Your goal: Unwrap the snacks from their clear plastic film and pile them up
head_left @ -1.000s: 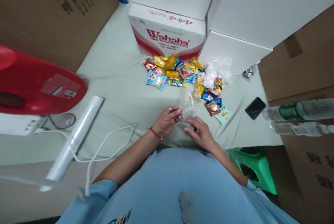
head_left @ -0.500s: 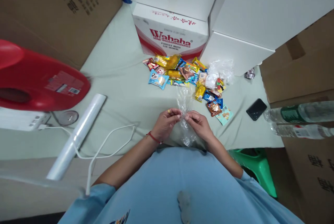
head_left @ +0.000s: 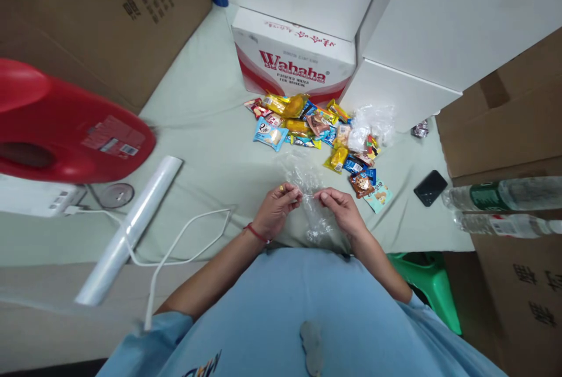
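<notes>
My left hand (head_left: 276,210) and my right hand (head_left: 341,208) are both pinched on a clear plastic bag (head_left: 309,201), held just above the pale green cloth near my body. The two pinches sit a small gap apart on the bag's rim. Part of the crinkled film rises behind my fingers and part hangs below them. A red string circles my left wrist. Beyond the bag lies a pile of colourful snack packets (head_left: 316,128), out of reach of both hands.
A white "Wahaha" carton (head_left: 294,64) and plain white boxes stand behind the snacks. Brown cardboard boxes flank both sides. A red object (head_left: 65,131), a roll of clear film (head_left: 129,230) and a white cable lie left. A black phone (head_left: 430,187) and two water bottles (head_left: 504,195) lie right.
Both hands have lifted the bag off the cloth and moved together. My right hand rose from the cloth to pinch the rim, then the two pinches drew slightly apart.
</notes>
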A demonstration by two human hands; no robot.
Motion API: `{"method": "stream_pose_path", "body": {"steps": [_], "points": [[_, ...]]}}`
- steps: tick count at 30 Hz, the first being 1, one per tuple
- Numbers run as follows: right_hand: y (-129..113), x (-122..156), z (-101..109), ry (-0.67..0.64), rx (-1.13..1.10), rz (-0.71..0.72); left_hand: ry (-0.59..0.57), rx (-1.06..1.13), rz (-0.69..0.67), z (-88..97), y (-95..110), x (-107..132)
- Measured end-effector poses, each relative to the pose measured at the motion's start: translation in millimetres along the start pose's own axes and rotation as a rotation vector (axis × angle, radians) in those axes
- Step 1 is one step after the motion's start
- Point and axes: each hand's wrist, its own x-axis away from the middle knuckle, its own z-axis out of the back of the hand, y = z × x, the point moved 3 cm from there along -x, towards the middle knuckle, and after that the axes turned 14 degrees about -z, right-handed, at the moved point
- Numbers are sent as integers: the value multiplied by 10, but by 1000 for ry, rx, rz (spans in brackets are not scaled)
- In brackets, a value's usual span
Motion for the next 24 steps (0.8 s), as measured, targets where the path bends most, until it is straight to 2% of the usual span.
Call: {"method": "stream_pose_path", "body": {"steps": [4, 7, 9, 12, 17, 24], "points": [[4, -5, -58, 10, -87, -48, -42, -137, -91, 9, 22, 20], [0, -43, -150, 9, -48, -44, -111, -208, -144, -19, 23, 32], [2, -74, -194, 13, -45, -51, -121, -215, -152, -11, 26, 35], [6, -101, -203, 12, -152, -87, -110, -236, -156, 46, 46, 35], [28, -94, -170, -58, -285, -168, -99, -258, -123, 117, 37, 18], [89, -105, -207, -39, -126, -123, -122, -411, -213, 22, -51, -43]]}}
